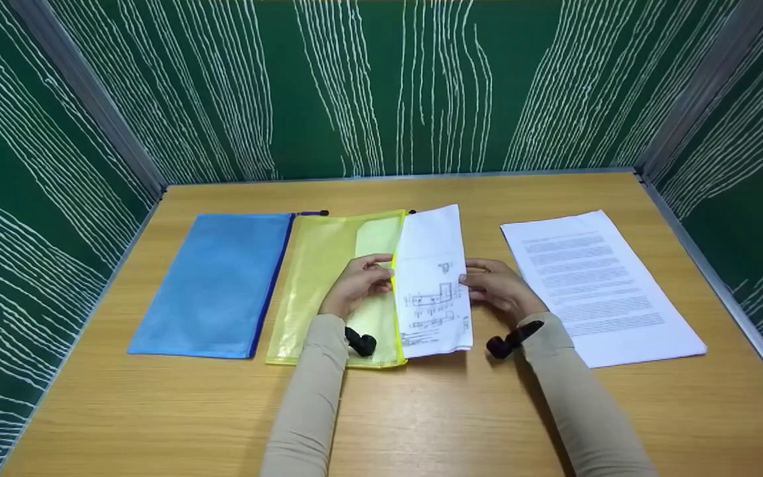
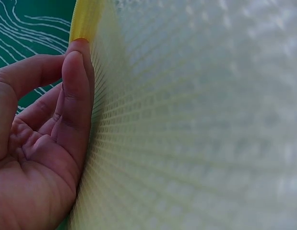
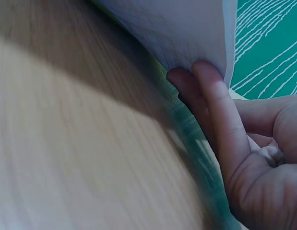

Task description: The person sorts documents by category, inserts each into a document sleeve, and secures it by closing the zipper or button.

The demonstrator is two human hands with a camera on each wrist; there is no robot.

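White printed paper sheets (image 1: 431, 285) with dark line drawings, partly inside a yellow translucent mesh folder (image 1: 302, 278) near the middle of a light wood-grain table (image 1: 408, 424). Sticking out past the bright yellow right edge of the folder, with a paler patch showing through the mesh next to that edge. Pinched at the outer border by the bare right hand (image 1: 497, 286); in the right wrist view, fingertips (image 3: 208, 74) against the paper's edge, above the tabletop.

At the bright yellow edge of the folder, the bare left hand (image 1: 358, 283), with fingers grasping the border; in the left wrist view, fingertips (image 2: 74, 67) just at the yellow band, with the mesh alongside.

Left of the yellow folder and just beside it, a blue rectangular folder (image 1: 212, 285) with a dark blue right edge. On the right side of the table, lying flat, a stack of white text-printed paper (image 1: 593, 285), partly covered at the lower left by the right arm. On both arms, long beige sleeves (image 1: 308, 397), with a black wrist device (image 1: 360, 342) at each cuff. Around the table, green walls (image 1: 381, 86) with wavy white lines.
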